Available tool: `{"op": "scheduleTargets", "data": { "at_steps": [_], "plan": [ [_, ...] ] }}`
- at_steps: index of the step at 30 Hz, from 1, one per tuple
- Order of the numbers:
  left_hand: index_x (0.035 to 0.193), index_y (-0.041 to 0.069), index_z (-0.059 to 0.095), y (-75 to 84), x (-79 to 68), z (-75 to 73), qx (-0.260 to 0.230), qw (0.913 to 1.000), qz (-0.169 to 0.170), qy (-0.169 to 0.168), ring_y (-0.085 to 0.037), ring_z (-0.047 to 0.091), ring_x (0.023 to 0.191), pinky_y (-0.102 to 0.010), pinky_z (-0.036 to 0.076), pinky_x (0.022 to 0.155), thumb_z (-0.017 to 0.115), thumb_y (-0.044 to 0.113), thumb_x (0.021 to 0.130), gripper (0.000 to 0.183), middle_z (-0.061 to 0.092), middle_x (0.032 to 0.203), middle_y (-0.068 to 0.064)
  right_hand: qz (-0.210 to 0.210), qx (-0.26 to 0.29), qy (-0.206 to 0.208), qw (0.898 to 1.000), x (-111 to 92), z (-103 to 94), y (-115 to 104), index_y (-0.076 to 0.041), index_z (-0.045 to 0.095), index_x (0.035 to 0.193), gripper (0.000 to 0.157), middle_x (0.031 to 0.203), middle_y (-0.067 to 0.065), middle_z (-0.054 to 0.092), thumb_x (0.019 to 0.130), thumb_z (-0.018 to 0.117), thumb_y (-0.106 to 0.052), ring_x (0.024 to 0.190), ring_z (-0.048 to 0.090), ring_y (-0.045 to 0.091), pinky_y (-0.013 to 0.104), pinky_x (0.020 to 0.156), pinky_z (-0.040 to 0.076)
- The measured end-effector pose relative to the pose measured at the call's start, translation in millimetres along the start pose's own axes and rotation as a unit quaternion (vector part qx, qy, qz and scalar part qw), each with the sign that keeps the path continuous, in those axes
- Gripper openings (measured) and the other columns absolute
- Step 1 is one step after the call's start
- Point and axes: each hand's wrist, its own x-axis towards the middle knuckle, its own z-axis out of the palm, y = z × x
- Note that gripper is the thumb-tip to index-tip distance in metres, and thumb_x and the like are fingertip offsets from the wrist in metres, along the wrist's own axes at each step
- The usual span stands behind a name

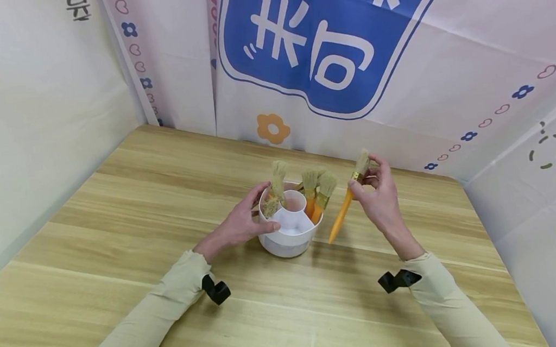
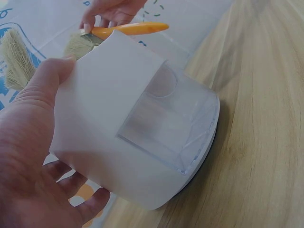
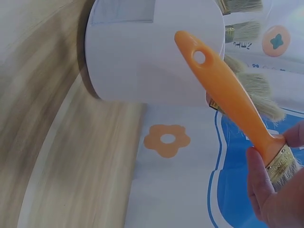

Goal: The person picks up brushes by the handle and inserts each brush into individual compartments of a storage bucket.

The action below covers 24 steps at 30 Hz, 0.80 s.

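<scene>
A white round compartmented holder (image 1: pixel 287 244) stands on the table, with a clear window (image 2: pixel 164 118) in its side. My left hand (image 1: pixel 239 223) grips its left side, thumb at the near rim and fingers round the far side. Several paintbrushes stand in it bristles up, some in the left compartment (image 1: pixel 278 187) and some in the right (image 1: pixel 327 185). To the right of the holder and apart from it, my right hand (image 1: pixel 380 195) pinches an orange-handled paintbrush (image 3: pixel 228 95) near its metal band. That brush is tilted, bristles up and handle end down.
The wooden table (image 1: pixel 269 310) carries the holder. A printed white sheet (image 1: pixel 178 83) with a blue sign and flowers hangs at the back edge. White sheets (image 1: pixel 32 105) also rise at the left and right. Each sleeve bears a black mount (image 1: pixel 216 290) near the wrist.
</scene>
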Motion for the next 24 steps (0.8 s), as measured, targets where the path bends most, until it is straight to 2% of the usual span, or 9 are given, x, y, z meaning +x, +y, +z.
{"op": "scheduleTargets", "data": {
  "at_steps": [11, 20, 24],
  "plan": [
    [0.150, 0.013, 0.017, 0.7, -0.2, 0.6, 0.007, 0.9999, -0.007, 0.002, -0.036, 0.027, 0.142, -0.053, 0.033, 0.110, 0.075, 0.021, 0.080, 0.092, 0.026, 0.154, -0.017, -0.044, 0.042, 0.031, 0.998, 0, 3.2, -13, -0.010, 0.031, 0.139, 0.062, 0.101, 0.003, 0.046, 0.083, 0.057, 0.001, 0.090, 0.055, 0.014, 0.023, 0.063, 0.058],
    [0.151, 0.014, 0.016, 1.2, -0.3, 0.6, 0.011, 0.9999, -0.013, 0.001, -0.035, 0.026, 0.142, -0.053, 0.033, 0.110, 0.075, 0.023, 0.080, 0.092, 0.024, 0.155, -0.016, -0.078, 0.092, 0.047, 0.992, 2, 7.7, -22, -0.011, 0.033, 0.137, 0.062, 0.099, 0.001, 0.046, 0.083, 0.057, 0.005, 0.095, 0.052, 0.017, 0.021, 0.064, 0.057],
    [0.150, 0.014, 0.017, 1.3, -0.2, 1.0, 0.008, 0.9999, -0.008, 0.003, -0.036, 0.027, 0.142, -0.052, 0.034, 0.110, 0.076, 0.021, 0.080, 0.092, 0.025, 0.154, -0.016, -0.112, 0.107, 0.060, 0.986, 4, 11.6, -27, -0.012, 0.036, 0.135, 0.061, 0.098, 0.001, 0.048, 0.082, 0.058, 0.006, 0.092, 0.053, 0.017, 0.019, 0.062, 0.056]
  ]
}}
